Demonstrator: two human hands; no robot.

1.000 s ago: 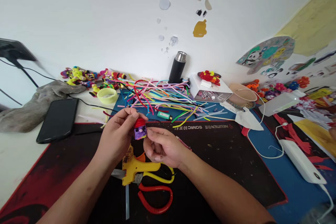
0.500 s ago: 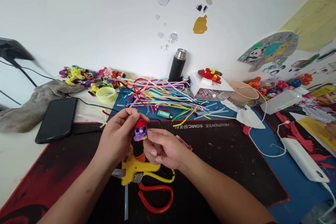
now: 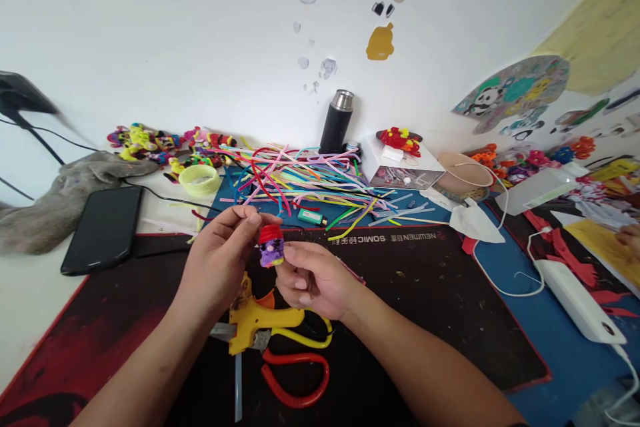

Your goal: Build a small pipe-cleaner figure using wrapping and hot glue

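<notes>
A small fuzzy pipe-cleaner figure (image 3: 272, 252), purple with a red top and a bit of yellow at its base, is held up between my two hands. My left hand (image 3: 220, 257) is closed in a pinch at its upper left; the fingertips partly hide what they grip there. From the lower right, my right hand (image 3: 315, 277) pinches the figure's side between thumb and fingers. Below my hands lies a yellow glue gun (image 3: 245, 320) with a clear glue stick (image 3: 239, 387) under it. Scissors (image 3: 320, 383) with one red and one yellow handle lie partly beneath the gun.
Loose coloured pipe cleaners (image 3: 310, 177) spread along the back of the desk. Behind them stands a black thermos (image 3: 336, 127), beside a white box (image 3: 400, 170). A phone (image 3: 103, 230) lies left, a white power strip (image 3: 575, 300) right. Another person's hand (image 3: 629, 237) shows at the right edge.
The figure has shifted slightly right in view and turned a little, showing more of its red top. Both hands keep their pinch; the whole view has shifted slightly.
</notes>
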